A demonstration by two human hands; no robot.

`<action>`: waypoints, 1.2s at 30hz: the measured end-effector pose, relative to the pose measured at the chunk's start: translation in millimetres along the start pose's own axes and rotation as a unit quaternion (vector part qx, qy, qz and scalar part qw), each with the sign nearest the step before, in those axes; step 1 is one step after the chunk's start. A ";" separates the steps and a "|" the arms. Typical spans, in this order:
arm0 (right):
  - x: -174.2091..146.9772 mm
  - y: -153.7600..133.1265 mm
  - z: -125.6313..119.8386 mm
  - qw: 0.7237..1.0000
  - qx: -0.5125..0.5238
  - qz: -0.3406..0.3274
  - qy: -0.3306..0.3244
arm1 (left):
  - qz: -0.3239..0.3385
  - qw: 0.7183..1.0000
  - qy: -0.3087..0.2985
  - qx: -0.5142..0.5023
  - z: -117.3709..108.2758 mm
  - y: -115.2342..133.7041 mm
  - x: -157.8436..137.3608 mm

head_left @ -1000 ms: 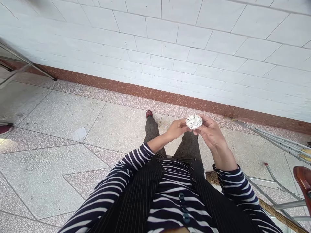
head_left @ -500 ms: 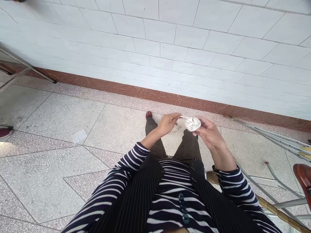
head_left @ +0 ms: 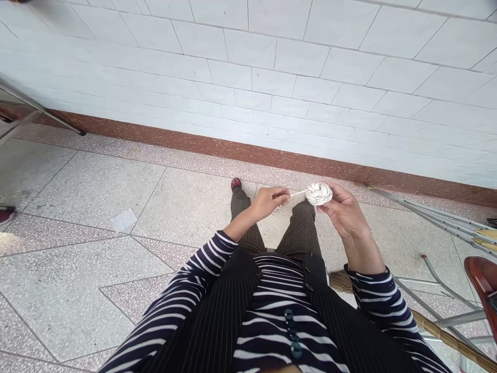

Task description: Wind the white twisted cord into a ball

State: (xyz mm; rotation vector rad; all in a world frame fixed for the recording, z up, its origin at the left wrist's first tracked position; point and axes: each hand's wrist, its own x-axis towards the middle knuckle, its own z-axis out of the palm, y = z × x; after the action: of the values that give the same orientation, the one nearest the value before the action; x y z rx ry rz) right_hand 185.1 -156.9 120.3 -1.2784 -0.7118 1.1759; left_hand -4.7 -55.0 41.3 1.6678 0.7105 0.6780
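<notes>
A ball of white cord (head_left: 319, 194) is held in my right hand (head_left: 345, 212), its fingers closed around the right side. From the ball a short taut length of cord (head_left: 298, 194) runs left to my left hand (head_left: 268, 202), which pinches it between thumb and fingers. Below my left hand, a loose pale heap of cord (head_left: 278, 210) shows in part near the floor between my legs; the hand hides the rest of it.
A white tiled wall (head_left: 264, 67) with a red-brown skirting (head_left: 194, 143) is in front. Folded metal poles (head_left: 435, 212), a metal-framed chair (head_left: 481, 285) and a straw broom (head_left: 341, 281) are at the right. White paper (head_left: 124, 220) lies on the floor; metal legs (head_left: 42, 110) stand at left.
My right hand has moved slightly right with the ball, and the ball has turned. The cord between my hands is now longer and straighter.
</notes>
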 end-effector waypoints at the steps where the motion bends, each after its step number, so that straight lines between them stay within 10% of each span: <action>1: -0.2 -1.0 0.5 1.000 0.001 0.004 0.002 | -0.002 1.000 -0.023 0.021 -2.7 0.6 -4.0; 10: -9.3 -16.8 -11.8 0.999 0.040 0.010 0.019 | -0.062 0.975 -0.197 0.080 -44.6 -34.1 -52.0; 17: -49.9 -21.4 9.0 0.991 -0.003 0.038 -0.125 | 0.026 0.911 -0.024 0.411 -137.6 -7.5 52.7; 21: -58.8 -36.3 17.1 0.995 -0.024 -0.005 -0.102 | 0.055 0.873 0.064 0.480 -99.1 31.4 116.3; 24: -62.9 -48.8 9.4 0.996 -0.041 -0.052 -0.062 | 0.091 0.894 -0.037 0.437 -47.4 28.7 119.5; 28: -67.8 -56.3 -4.7 0.994 -0.056 -0.093 -0.001 | 0.094 0.922 -0.102 0.363 -16.3 -9.8 79.4; 36: -42.7 -48.2 -3.2 0.997 -0.006 -0.073 -0.031 | 0.038 0.947 -0.207 0.244 -44.5 -49.6 -18.3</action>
State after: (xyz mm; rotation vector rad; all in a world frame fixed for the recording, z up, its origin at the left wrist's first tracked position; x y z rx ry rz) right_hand 187.6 -192.3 174.1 -1.1843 -0.8447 1.0978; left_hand -55.2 -32.1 -0.1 2.2137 0.5341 0.1855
